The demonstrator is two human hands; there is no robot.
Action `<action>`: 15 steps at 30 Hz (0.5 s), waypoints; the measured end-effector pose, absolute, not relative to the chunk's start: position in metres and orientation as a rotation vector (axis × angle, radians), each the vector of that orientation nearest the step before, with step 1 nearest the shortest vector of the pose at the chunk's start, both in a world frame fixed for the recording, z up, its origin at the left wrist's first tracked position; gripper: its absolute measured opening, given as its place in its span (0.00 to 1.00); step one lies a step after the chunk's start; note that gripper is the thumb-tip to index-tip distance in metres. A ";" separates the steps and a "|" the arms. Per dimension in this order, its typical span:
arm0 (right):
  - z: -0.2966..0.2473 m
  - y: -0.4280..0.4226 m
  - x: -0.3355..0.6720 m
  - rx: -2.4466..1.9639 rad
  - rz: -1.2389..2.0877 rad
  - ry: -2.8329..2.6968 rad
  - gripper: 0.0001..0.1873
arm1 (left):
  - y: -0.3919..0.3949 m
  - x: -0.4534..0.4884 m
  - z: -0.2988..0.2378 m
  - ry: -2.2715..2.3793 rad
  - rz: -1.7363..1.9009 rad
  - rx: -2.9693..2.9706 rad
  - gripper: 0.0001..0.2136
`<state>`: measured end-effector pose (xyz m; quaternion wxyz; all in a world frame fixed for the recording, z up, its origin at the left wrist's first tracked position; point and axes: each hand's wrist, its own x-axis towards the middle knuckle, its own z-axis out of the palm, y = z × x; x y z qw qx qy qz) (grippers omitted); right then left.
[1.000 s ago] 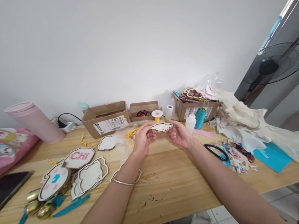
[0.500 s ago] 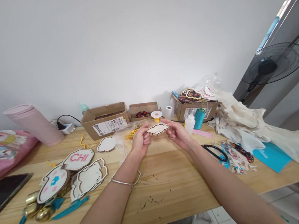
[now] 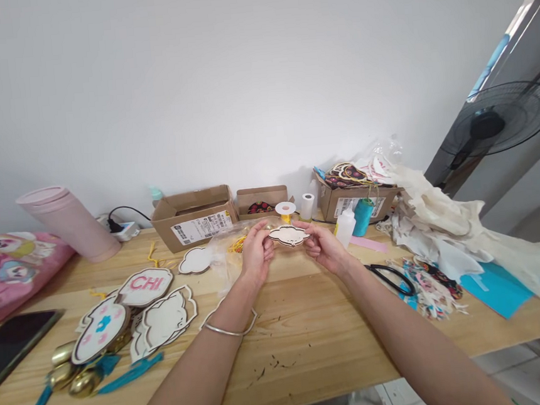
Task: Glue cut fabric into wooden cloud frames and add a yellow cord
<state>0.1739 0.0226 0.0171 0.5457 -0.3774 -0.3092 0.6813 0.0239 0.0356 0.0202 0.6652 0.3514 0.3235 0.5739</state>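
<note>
- Fingers of the left hand (image 3: 257, 253) and right hand (image 3: 325, 246), nearly closed, pinched opposite edges of a white board (image 3: 290, 235).
- It hung over the table (image 3: 323, 324).
- Between the forearms (image 3: 205, 350), dark scraps (image 3: 261, 373) lay toward the table's front edge.

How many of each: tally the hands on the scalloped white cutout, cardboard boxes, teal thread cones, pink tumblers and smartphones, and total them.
Hands on the scalloped white cutout: 2 (left hand, right hand)
Cardboard boxes: 3
Teal thread cone: 1
Pink tumbler: 1
Smartphone: 1
Total: 8
</note>
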 end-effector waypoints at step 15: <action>0.011 0.024 0.173 -0.891 1.559 -0.774 0.20 | 0.033 0.027 0.020 0.740 1.322 0.873 0.23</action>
